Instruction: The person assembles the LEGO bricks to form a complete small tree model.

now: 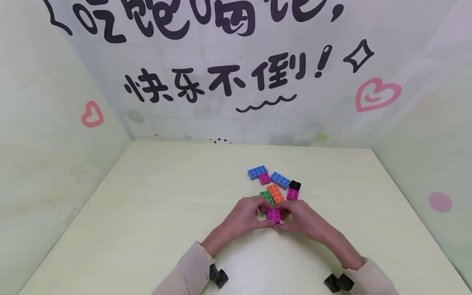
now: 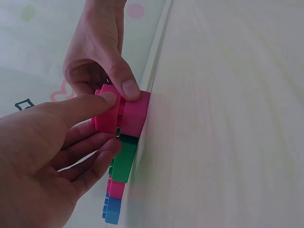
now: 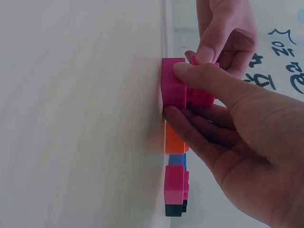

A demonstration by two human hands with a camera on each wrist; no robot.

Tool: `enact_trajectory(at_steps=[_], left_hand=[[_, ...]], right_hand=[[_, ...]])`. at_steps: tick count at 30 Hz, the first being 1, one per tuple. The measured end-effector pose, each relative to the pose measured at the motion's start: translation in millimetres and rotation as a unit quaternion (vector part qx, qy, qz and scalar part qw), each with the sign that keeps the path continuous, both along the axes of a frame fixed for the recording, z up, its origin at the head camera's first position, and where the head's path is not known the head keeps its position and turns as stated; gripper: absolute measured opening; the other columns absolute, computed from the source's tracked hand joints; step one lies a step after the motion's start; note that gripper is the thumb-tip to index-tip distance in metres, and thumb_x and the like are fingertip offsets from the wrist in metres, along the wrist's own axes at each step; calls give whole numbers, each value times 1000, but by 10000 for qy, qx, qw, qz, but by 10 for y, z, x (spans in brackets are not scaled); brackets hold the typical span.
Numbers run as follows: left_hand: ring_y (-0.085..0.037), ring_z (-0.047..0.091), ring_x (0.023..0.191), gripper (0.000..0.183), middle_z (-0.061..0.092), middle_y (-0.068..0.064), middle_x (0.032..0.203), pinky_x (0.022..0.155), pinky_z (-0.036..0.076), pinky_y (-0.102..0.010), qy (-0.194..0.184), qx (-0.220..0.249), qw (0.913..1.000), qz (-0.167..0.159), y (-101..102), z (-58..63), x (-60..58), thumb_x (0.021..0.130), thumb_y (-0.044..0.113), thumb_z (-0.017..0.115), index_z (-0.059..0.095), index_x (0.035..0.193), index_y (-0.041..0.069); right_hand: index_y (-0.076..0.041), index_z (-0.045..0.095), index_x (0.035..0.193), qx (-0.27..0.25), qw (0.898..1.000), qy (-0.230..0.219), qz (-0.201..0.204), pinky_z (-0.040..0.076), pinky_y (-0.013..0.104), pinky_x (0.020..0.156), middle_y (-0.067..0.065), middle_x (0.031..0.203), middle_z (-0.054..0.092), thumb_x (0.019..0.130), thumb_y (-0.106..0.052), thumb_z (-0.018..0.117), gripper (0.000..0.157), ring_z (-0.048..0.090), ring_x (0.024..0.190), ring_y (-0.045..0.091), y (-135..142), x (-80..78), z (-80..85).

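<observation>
Two pink toy building bricks are stacked at the table, between both hands. My left hand (image 1: 248,215) pinches the upper pink brick (image 2: 107,116), its thumb on the near face. The lower pink brick (image 3: 173,88) is held by my right hand (image 1: 307,221), thumb on its near face and fingers behind. In both wrist views a narrow gap with studs shows between the two bricks. From the head view only the studded top brick (image 1: 274,215) shows clearly. Just beyond the hands lie a green brick (image 1: 267,197) and an orange brick (image 1: 275,193), side by side.
Farther back are a blue brick (image 1: 257,172), a small pink brick (image 1: 264,178) against it, and another blue brick (image 1: 280,180). A black brick (image 1: 295,185) touches a pink brick (image 1: 293,194) on the right. Printed walls (image 1: 243,123) border the pale table (image 1: 166,196).
</observation>
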State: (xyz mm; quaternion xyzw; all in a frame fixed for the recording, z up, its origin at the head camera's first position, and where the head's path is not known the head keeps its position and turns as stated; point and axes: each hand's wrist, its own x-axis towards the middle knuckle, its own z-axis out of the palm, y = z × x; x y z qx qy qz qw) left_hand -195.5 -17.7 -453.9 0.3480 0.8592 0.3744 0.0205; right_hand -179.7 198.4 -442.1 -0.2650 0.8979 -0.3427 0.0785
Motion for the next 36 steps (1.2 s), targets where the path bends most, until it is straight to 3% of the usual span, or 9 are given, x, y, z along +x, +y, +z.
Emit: enact_trajectory(at_steps=[16, 24, 36], left_hand=[[-5, 60, 81, 30, 63, 9, 92, 72, 49, -15, 121, 77, 9999, 55, 35, 19, 32, 78, 21, 85, 70, 104, 11], [-4, 60, 82, 29, 63, 7, 93, 73, 47, -13, 359, -166, 9992, 4, 83, 24, 46, 79, 21, 84, 73, 103, 10], [-4, 60, 82, 30, 64, 7, 94, 73, 49, -14, 70, -27, 10000, 4, 70, 20, 41, 79, 20, 84, 71, 104, 10]], right_hand=[[-8, 70, 111, -48, 9999, 6, 131, 55, 28, 74, -10, 93, 66, 78, -18, 85, 37, 64, 81, 9, -2, -35, 15], [-8, 70, 113, -11, 10000, 14, 54, 54, 27, 74, -11, 92, 66, 78, -15, 84, 38, 63, 81, 6, 4, -12, -4], [-14, 68, 110, -180, 9993, -320, 118, 54, 32, 81, -9, 99, 66, 79, -18, 84, 35, 65, 90, 17, 145, -20, 115]])
